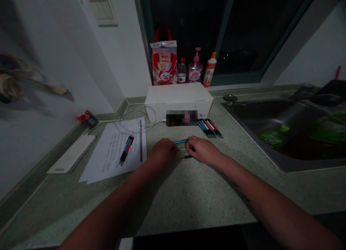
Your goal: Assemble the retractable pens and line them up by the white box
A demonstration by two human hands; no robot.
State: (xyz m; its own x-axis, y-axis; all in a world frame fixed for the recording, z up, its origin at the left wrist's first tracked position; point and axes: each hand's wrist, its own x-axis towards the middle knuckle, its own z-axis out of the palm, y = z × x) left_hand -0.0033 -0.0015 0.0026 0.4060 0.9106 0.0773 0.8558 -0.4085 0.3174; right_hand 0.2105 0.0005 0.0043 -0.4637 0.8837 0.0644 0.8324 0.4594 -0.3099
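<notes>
Beyond the hands is a dark window (189, 22) between white walls (121, 44); the light is dim.

A blue pen (180, 142) is held between the left hand (162, 152) and right hand (202, 149) (a white box (177, 95) is seen at twelve o'clock).

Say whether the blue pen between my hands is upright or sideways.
Sideways: the blue pen runs across from the left hand to the right hand. Cannot tell whether it touches the counter.
</notes>
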